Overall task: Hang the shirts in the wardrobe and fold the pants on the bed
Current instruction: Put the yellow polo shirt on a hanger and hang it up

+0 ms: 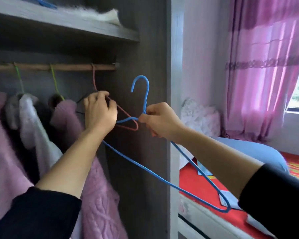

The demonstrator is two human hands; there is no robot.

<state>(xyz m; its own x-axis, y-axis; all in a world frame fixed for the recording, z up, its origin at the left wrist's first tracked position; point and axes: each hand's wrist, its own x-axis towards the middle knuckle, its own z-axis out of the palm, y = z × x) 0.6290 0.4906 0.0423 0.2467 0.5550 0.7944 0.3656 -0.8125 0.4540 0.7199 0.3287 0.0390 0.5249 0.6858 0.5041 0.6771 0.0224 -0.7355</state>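
Shirts hang in the wardrobe, which fills the frame from seven o'clock round to twelve. Three garments are on its rail, the nearest of them a pink knit one. The bed, under a red cover, lies at four o'clock, with a blue cloth on it that I cannot identify. No pants can be made out.

A blue hanger, bare and off the rail, slants from the centre down toward five o'clock with its hook upward. A pink hanger, also bare, hangs from the rail just at ten o'clock of the centre, and its lower corner crosses the blue one's shoulder.

The left hand has its fingers curled round the pink hanger's shoulder. The right hand pinches the blue hanger at the twist below its hook.

The step in hand looks like fetching empty hangers and working the two apart. The next move calls for freeing the blue wire from the pink one without snagging, then carrying it to a shirt.
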